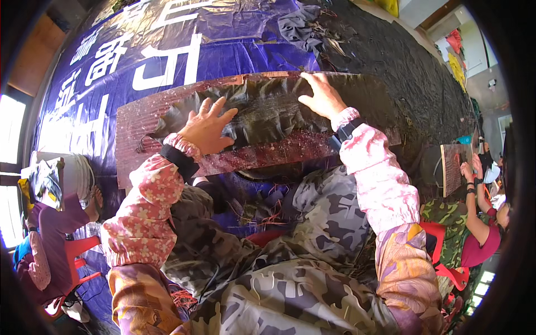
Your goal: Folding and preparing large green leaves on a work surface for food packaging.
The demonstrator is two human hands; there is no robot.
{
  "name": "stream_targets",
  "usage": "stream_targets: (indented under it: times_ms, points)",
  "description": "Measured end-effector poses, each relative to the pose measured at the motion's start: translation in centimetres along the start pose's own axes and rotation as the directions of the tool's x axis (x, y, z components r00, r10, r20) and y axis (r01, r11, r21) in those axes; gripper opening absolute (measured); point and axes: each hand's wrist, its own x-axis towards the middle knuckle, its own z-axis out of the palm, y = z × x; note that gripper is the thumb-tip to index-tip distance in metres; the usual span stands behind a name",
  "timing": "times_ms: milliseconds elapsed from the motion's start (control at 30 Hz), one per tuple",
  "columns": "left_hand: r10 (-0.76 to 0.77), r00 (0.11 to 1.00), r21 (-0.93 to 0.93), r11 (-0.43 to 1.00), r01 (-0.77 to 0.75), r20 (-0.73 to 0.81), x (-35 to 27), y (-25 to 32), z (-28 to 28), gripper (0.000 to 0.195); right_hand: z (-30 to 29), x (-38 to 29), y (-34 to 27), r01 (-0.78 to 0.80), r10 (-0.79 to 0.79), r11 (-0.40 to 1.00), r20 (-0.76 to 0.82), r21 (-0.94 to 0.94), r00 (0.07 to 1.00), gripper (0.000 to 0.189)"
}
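Note:
A long, dark green, wet-looking leafy sheet with ruffled edges (264,109), perhaps kelp, lies lengthwise on a reddish-brown board (138,121). My left hand (209,127) rests on the sheet's left part, fingers spread. Near the board's far edge, my right hand (322,96) has its thumb and fingers apart over the right part of the sheet. Neither hand grips anything. The board lies across in front of my knees, above a round dark container whose rim (268,171) partly shows. White specks and wet marks dot the board.
Beyond the board spreads a blue tarp with large white writing (234,58). A dark cloth heap (299,27) and a broad dark pile (398,71) lie past it. One person (58,234) sits at the left; another (481,234) works at a board (454,167) at the right.

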Motion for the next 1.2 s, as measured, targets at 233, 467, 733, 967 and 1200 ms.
stream_targets:
  times_ms: [233,467,733,967,1200]
  points:
    - [0.322,0.931,0.000,0.945,-0.327,-0.173,1.9,2.6,1.0,0.069,-3.1,-2.1,-0.5,-0.047,0.020,0.998,0.429,0.051,0.903,0.057]
    - [0.441,0.893,-0.087,0.890,-0.448,-0.086,2.0,2.7,1.5,0.050,-4.7,-4.4,-0.9,0.227,-0.275,0.961,0.506,0.156,0.817,0.052]
    - [0.475,0.868,-0.150,0.857,-0.494,-0.143,2.4,2.5,0.8,0.030,-4.4,-5.9,-1.4,0.320,-0.452,0.891,0.564,0.322,0.691,0.030]
    - [0.413,0.910,-0.273,0.872,-0.406,-0.034,5.3,3.9,-0.3,0.021,-7.2,-5.7,0.8,-0.042,-0.112,0.955,0.487,0.293,0.866,0.021]
    - [0.263,0.939,0.003,0.963,-0.269,-0.221,6.5,7.5,4.0,0.063,-1.7,-4.8,5.7,-0.114,0.166,0.951,0.161,-0.289,0.973,0.066]
